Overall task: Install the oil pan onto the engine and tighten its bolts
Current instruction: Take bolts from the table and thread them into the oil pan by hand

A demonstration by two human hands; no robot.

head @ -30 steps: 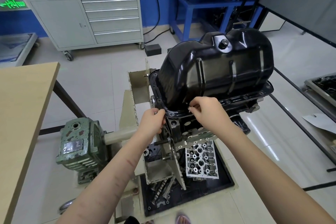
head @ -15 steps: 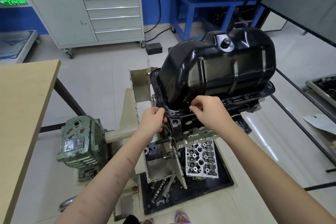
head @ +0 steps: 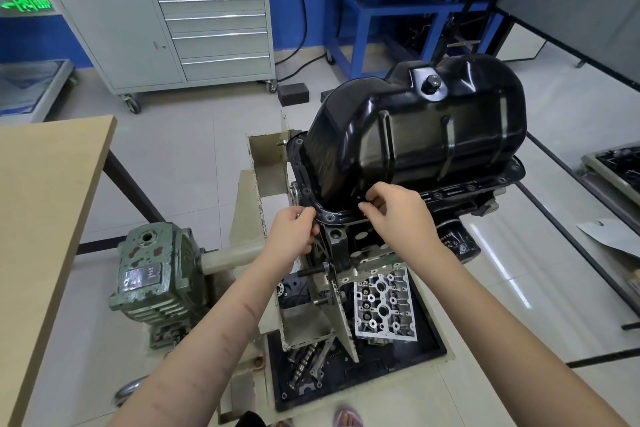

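Little has shifted: both the left hand point(head: 294, 230) and right hand point(head: 398, 215) still pinch the oil pan point(head: 415, 135) flange at its six-o'clock corner, nudging it into alignment on the engine point(head: 349, 243).

There is one camera, and it sits on the person's head. It looks forward and down, so both arms reach up into the picture from the bottom edge. The lens is very wide and bends straight lines near the sides. The left hand point(head: 293, 231) and the right hand point(head: 398, 215) are close, near the middle of the view, at the near rim of the black oil pan point(head: 415, 135). The engine point(head: 349, 246) under the pan is seen from above. A corner of the wooden worktop point(head: 41, 204) shows at the left side. Far off at the top stands a grey cabinet point(head: 166, 35) on wheels. At the very bottom edge the person's toes show on the floor point(head: 194, 149).
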